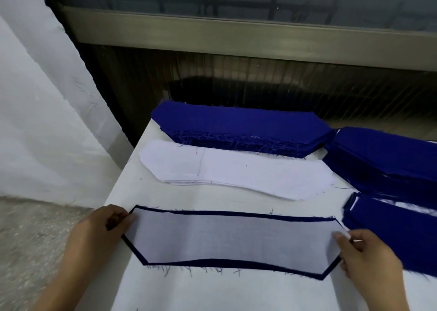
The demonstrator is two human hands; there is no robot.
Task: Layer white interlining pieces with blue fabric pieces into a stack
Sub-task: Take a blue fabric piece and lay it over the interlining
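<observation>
A white interlining piece (pixel 231 237) lies flat on a blue fabric piece (pixel 236 263), whose dark edge shows all around it, near the front of the white table (pixel 132 192). My left hand (pixel 99 230) pinches the left end of the white piece. My right hand (pixel 364 251) pinches its right end. Behind them lies a low stack of white interlining (pixel 236 173). Further back sits a thick stack of blue fabric pieces (pixel 241 126).
Two more blue stacks lie at the right: a tall one (pixel 387 159) and a layered one (pixel 390 228) with white edges showing between pieces. A white wall (pixel 35 121) stands left, a window ledge (pixel 236 36) behind the table. The table's left edge drops to a speckled floor (pixel 35 239).
</observation>
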